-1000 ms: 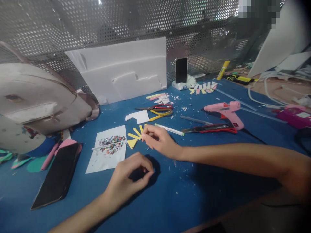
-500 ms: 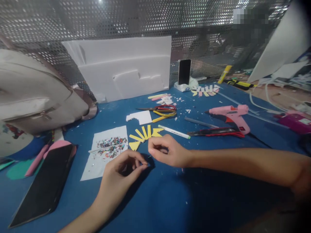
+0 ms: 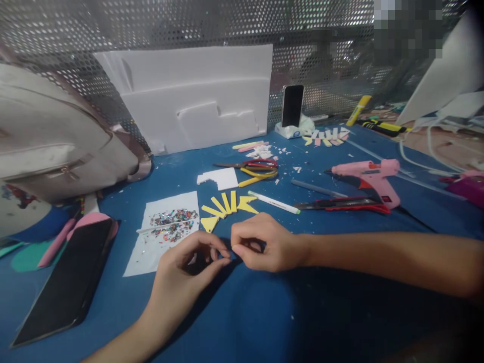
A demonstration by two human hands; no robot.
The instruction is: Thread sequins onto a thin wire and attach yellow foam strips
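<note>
My left hand and my right hand meet fingertip to fingertip low over the blue table. Both are pinched shut on something too small and dark to make out. Just behind them lies a fan of yellow foam strips. To their left is a white paper strewn with coloured glitter bits.
A dark phone lies at the left by pink foam pieces and a pale bag. Scissors, a white pen, a red cutter and a pink glue gun lie behind. A white foam board and an upright phone stand at the mesh wall.
My right hand drew back from the yellow strips toward me and met my left hand, which rose slightly. The strips are now uncovered.
</note>
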